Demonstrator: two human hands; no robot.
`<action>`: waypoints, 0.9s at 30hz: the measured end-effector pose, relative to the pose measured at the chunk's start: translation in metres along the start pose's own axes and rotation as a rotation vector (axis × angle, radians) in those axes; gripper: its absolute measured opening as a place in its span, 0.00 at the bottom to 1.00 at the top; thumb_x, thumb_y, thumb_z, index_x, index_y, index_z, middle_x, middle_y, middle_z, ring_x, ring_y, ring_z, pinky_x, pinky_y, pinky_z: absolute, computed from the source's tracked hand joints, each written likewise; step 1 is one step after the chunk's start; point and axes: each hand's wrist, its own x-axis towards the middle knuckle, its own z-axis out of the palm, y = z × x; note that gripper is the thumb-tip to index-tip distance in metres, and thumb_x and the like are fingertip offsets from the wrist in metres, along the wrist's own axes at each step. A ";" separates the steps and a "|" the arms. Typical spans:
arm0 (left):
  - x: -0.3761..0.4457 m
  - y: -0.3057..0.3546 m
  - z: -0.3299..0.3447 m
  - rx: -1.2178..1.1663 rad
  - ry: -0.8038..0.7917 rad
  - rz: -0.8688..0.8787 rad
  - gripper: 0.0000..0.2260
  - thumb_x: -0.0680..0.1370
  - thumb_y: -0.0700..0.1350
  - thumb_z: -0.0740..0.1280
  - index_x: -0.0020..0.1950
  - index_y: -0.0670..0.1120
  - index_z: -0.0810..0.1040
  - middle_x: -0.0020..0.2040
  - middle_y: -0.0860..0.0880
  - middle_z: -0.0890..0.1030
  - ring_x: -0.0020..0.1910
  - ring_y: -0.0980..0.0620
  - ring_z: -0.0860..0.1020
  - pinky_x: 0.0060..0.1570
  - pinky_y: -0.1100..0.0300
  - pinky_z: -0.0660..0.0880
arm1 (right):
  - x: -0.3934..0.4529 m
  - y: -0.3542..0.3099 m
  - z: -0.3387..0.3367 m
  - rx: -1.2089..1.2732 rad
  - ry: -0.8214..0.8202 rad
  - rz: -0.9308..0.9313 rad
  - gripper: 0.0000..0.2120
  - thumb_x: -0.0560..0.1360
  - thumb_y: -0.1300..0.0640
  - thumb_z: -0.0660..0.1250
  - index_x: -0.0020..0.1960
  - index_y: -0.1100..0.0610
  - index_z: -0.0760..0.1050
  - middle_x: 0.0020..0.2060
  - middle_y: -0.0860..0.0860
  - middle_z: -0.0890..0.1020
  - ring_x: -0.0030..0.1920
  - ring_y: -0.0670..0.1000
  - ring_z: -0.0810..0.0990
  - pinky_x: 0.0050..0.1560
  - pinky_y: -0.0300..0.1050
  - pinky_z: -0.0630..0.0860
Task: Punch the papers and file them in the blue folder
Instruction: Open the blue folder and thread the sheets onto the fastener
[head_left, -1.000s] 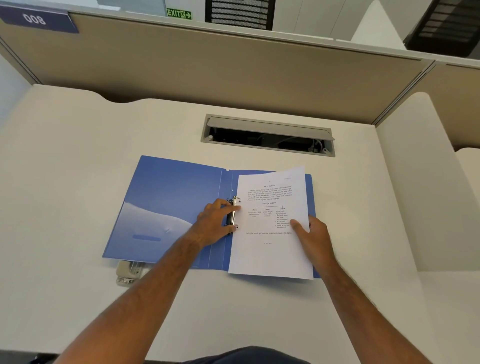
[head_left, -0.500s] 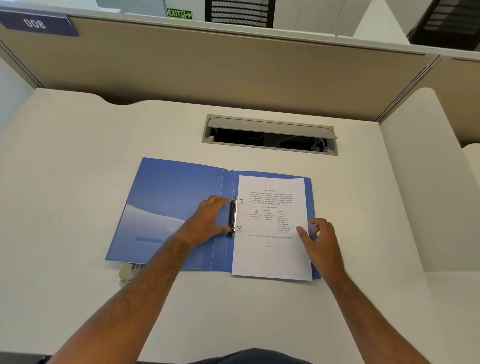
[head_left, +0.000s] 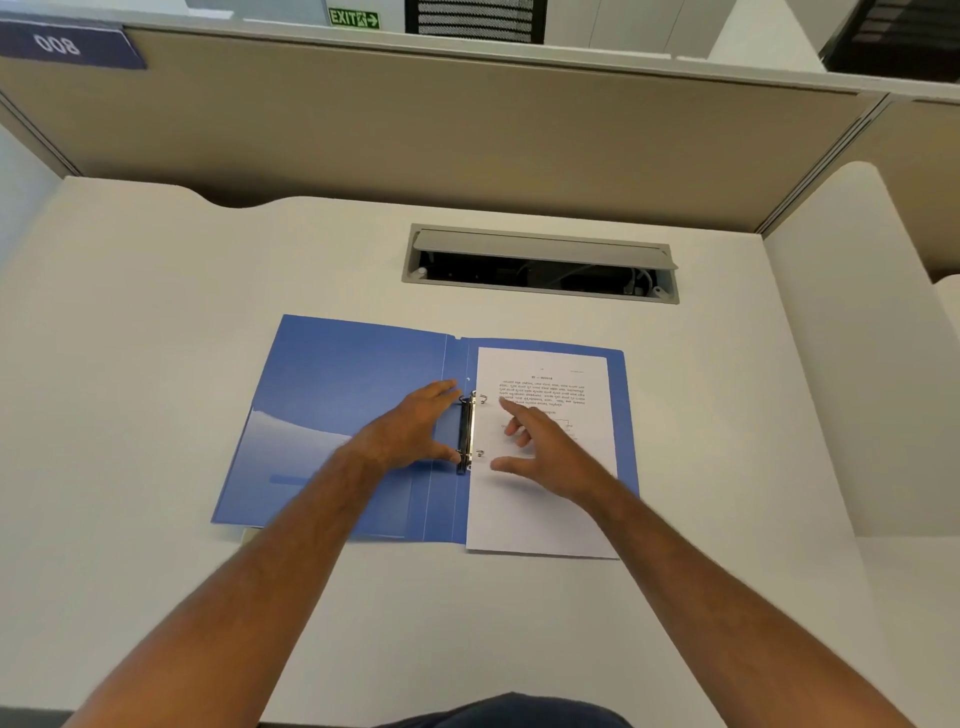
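Left hand (head_left: 415, 426): rests on the blue folder (head_left: 337, 415) at centre frame, fingers spread and near-straight, forefinger and thumb bracketing the two ends of the ring mechanism (head_left: 470, 431); we judge it steadies or works the clasp. Right hand (head_left: 540, 447): half a second ago at the sheet's right edge, now shifted left over the middle of the papers (head_left: 545, 499), fingers apart and loose, gripping nothing; whether it presses the sheet we cannot tell. Papers: now lying square on the folder's right leaf, left margin at the rings, apparently threaded on the prongs. We take filing as nearly done, with rings and cover left to close. Desk (head_left: 156, 312): carries the folder; cable hatch (head_left: 540, 265) above it.
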 end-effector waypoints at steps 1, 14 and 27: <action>0.000 0.000 0.000 -0.006 0.004 0.002 0.48 0.73 0.55 0.78 0.85 0.49 0.54 0.85 0.51 0.52 0.83 0.49 0.53 0.79 0.54 0.57 | 0.007 0.000 0.001 -0.010 -0.021 -0.003 0.45 0.73 0.46 0.79 0.82 0.47 0.58 0.59 0.46 0.75 0.53 0.47 0.75 0.55 0.35 0.74; 0.006 -0.002 0.003 -0.003 0.011 -0.002 0.46 0.73 0.54 0.79 0.84 0.50 0.57 0.85 0.51 0.51 0.83 0.48 0.54 0.78 0.51 0.61 | 0.033 0.011 0.007 -0.060 -0.008 -0.022 0.45 0.72 0.46 0.79 0.82 0.46 0.60 0.59 0.48 0.75 0.49 0.47 0.76 0.47 0.30 0.74; 0.013 -0.003 0.005 0.001 0.023 -0.045 0.46 0.71 0.55 0.80 0.83 0.54 0.61 0.86 0.52 0.49 0.82 0.44 0.58 0.77 0.48 0.63 | 0.037 0.015 0.013 -0.090 0.027 -0.032 0.44 0.74 0.47 0.77 0.83 0.45 0.58 0.61 0.50 0.74 0.50 0.47 0.75 0.48 0.27 0.70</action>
